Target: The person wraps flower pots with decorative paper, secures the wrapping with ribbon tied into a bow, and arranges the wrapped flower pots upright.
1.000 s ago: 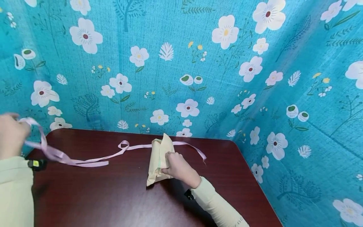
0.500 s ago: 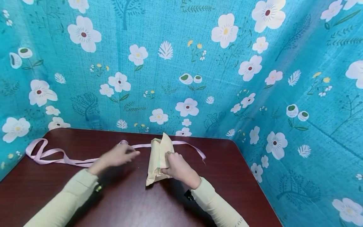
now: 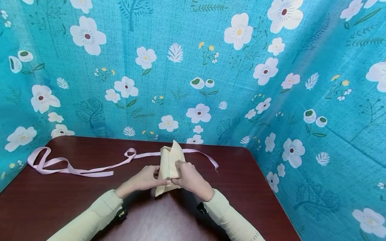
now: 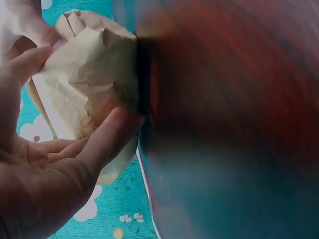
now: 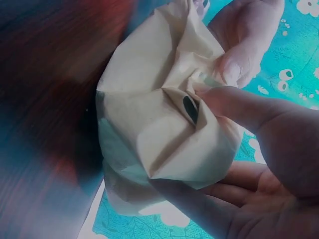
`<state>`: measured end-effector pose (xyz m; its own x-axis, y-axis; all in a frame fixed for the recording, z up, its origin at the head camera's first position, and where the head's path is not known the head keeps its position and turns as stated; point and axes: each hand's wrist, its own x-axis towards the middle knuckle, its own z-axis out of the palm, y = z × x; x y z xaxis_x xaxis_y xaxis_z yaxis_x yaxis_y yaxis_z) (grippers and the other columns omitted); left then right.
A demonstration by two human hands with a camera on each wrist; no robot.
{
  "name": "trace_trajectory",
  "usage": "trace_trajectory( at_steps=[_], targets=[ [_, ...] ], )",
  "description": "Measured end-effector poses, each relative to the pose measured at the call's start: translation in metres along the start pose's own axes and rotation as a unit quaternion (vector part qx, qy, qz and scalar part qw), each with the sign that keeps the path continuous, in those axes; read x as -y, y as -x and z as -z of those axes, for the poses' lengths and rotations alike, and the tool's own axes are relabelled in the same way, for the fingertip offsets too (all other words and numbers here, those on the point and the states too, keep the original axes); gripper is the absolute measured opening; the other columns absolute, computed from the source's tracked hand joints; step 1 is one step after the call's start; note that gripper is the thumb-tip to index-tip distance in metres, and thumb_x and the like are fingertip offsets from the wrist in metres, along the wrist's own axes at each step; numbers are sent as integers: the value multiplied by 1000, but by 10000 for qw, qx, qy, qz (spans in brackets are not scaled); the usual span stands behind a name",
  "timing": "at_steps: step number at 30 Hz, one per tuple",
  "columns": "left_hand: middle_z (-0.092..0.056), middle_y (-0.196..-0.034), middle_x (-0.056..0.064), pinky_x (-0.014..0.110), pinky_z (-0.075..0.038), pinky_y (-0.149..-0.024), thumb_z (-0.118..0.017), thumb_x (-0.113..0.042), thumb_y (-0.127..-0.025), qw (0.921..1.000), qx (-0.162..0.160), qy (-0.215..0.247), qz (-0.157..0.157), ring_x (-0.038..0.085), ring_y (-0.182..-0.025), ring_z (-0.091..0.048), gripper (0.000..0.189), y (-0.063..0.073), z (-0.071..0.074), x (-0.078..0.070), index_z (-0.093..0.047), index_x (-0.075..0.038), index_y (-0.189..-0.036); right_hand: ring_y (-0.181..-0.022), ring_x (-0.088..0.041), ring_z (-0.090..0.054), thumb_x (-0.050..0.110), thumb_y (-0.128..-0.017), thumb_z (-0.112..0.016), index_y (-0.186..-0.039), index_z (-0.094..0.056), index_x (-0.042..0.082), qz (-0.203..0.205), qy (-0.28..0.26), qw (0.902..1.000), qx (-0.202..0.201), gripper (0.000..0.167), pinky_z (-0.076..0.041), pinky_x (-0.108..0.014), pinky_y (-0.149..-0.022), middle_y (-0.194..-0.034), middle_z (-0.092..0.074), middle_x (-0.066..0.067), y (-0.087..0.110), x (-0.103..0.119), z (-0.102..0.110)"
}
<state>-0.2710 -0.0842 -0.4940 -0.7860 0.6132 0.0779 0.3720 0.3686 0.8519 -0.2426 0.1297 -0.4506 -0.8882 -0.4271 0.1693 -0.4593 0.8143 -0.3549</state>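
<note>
A cream paper-wrapped package (image 3: 169, 162) lies on the table across a pale pink ribbon (image 3: 147, 155). My left hand (image 3: 144, 179) holds the package's left side, with its thumb over the near end. On the right side, my right hand (image 3: 193, 180) grips it, and the two thumbs meet at the top. The left wrist view shows creased paper (image 4: 87, 74) between the thumb and fingers. In the right wrist view, the folded end (image 5: 134, 119) has a small gap with something dark inside; most of the contents are hidden.
The ribbon's long part trails left in loops, and its short frayed end lies to the right of the package. Under everything is a dark reddish-brown table (image 3: 235, 187). A blue flowered cloth (image 3: 181, 80) hangs behind it and along the right.
My left hand has let go of the ribbon at the far left and come right to hold the package. The ribbon's loose part now lies on the table. The right hand keeps its place.
</note>
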Motion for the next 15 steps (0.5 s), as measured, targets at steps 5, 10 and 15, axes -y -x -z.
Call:
trace_trajectory(
  at_steps=[5,10,15],
  targets=[
    [-76,-97,5,25,-56,-66,-77,-36,-89,9999,-154,16,26,10,-79,-69,46,0,-4,-2,-66,0,-115,-60,-6,-49,21,-79,-89,-88,-59,10,-46,-136,9999,-48,33,-44,-18,-53,-76,-51,3,2,0,0],
    [-75,-101,9,29,-57,-68,-79,-38,-87,9984,-443,-340,114,14,-82,-69,55,1,-5,-7,-63,1,-121,-60,-6,-50,23,-79,-89,-93,-61,9,-67,-174,9998,-50,34,-44,-18,-52,-75,-52,3,3,-1,-1],
    [-66,-128,17,42,-58,-85,-86,-39,-79,9832,-1275,-1292,-195,27,-107,-67,88,1,-8,-15,-47,3,-146,-59,-6,-50,27,-79,-89,-94,-61,8,-1,-158,9999,-69,38,-43,-19,-51,-76,-53,2,3,-2,-1]
  ],
)
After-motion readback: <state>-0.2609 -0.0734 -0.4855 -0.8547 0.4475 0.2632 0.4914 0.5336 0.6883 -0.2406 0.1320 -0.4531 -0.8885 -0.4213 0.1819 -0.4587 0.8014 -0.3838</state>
